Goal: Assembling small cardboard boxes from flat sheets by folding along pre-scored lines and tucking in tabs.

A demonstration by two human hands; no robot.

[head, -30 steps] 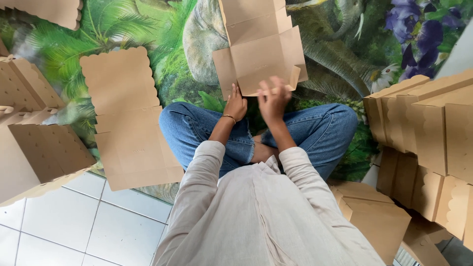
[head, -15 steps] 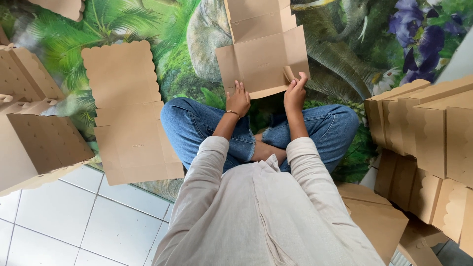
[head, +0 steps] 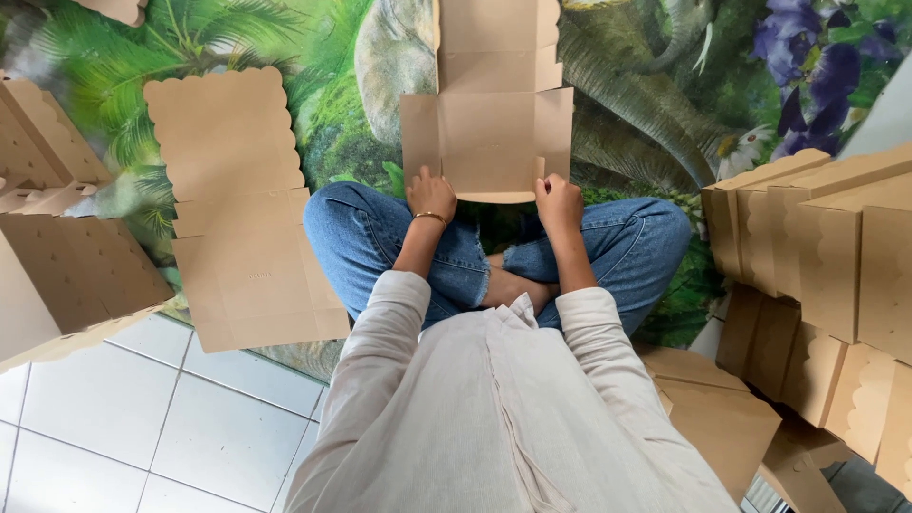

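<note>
While sitting cross-legged, I am gripping a flat cardboard box blank [head: 489, 133] at twelve o'clock: left hand [head: 430, 193] and right hand [head: 559, 201] pinching its near edge, apart.

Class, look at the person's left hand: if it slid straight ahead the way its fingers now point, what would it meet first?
The left hand already rests at the near edge of the flat cardboard box blank, so it would likely slide straight onto that blank; depth is hard to judge from above.

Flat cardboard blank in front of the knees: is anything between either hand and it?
Nothing visible. The left hand and right hand both rest on the near edge of the flat cardboard blank, which lies on the printed floor mat ahead of the crossed legs.
</note>
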